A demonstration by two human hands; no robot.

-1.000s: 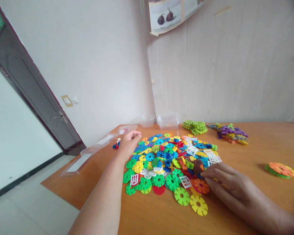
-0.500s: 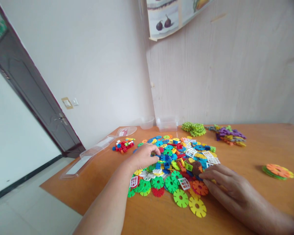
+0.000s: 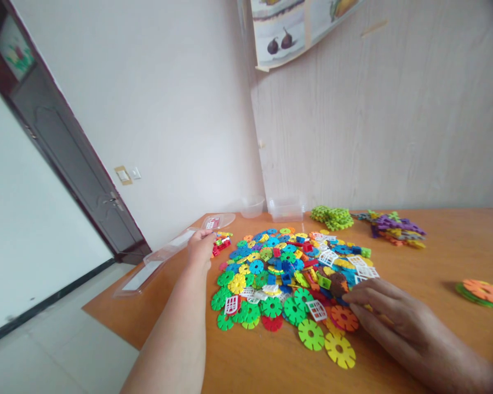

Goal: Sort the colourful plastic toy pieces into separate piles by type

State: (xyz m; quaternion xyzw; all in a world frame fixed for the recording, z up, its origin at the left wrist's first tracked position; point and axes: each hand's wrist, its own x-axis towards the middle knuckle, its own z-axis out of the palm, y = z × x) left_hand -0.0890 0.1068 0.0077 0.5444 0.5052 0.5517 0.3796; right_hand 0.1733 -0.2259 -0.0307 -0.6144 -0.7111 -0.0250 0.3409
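Observation:
My left hand (image 3: 201, 247) is over the small heap of red bricks (image 3: 221, 247) at the left and covers part of it. Its fingers are curled together; what lies between them, if anything, is hidden. At the right edge of the big mixed pile rests my right hand (image 3: 388, 309), thumb and fingers apart, fingertips close to a brown disc (image 3: 337, 285) and an orange notched disc (image 3: 344, 318). Green notched discs (image 3: 294, 311), blue bricks (image 3: 286, 268) and white lattice pieces (image 3: 316, 310) make up much of the pile. A yellow disc (image 3: 340, 350) lies at its front.
Clear plastic lids (image 3: 145, 273) lie along the table's left edge. Two clear containers (image 3: 286, 210) stand by the wall. Green interlocking pieces (image 3: 332, 218) and a purple-topped stack (image 3: 396, 227) sit at the back right. A short stack of discs (image 3: 482, 291) lies far right.
My left hand has moved left from the big pile to the red brick heap. My right hand stays at the pile's right edge. The view has shifted slightly.

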